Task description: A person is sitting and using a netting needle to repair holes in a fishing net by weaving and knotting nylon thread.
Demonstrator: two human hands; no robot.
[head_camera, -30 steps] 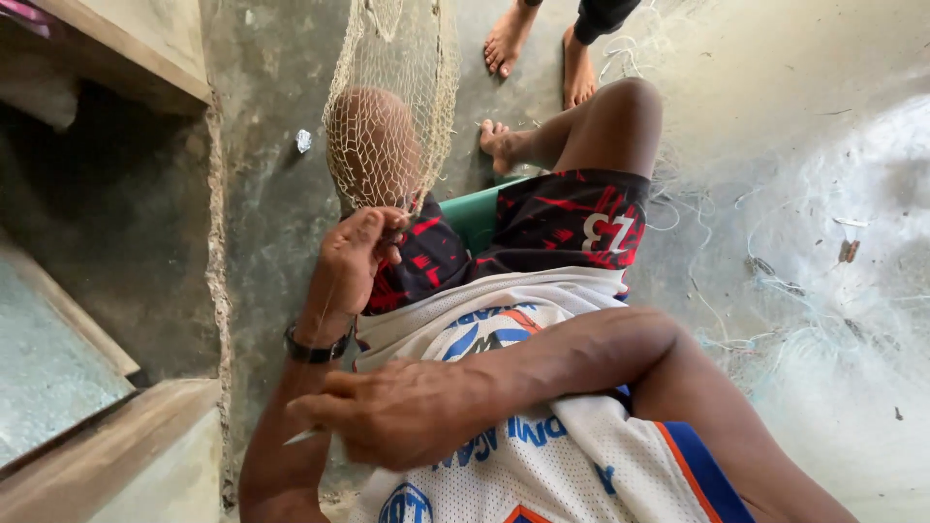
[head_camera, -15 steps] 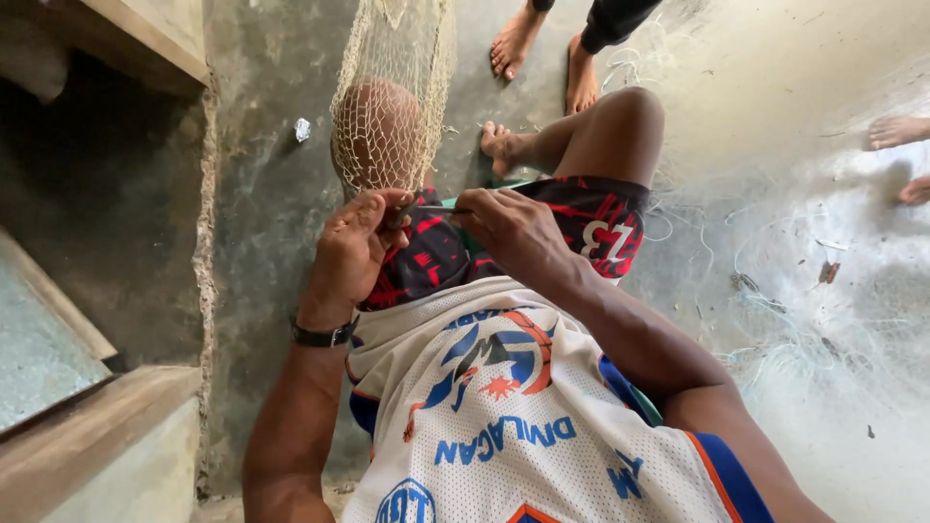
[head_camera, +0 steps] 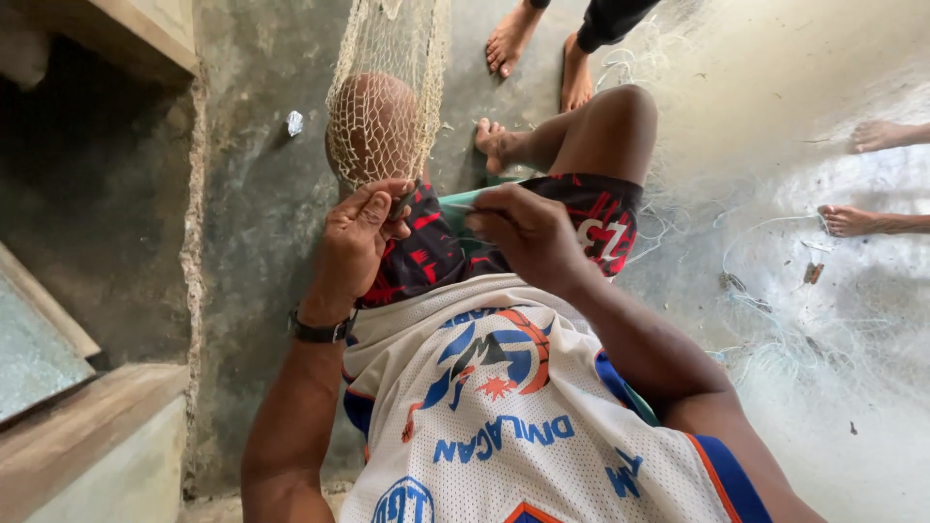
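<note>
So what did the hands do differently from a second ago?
The right hand moved up from the belly to the net's lower edge, beside the left hand; what its fingers pinch is unclear. The left hand stayed gripping the net there. The round float inside the net and the concrete floor did not change.

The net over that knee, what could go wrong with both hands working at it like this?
The left hand and right hand pinch close together at the tan net, so a tool tip could prick a finger. The fine pale netting spread on the floor lies near other people's bare feet, which could snag in it.
</note>
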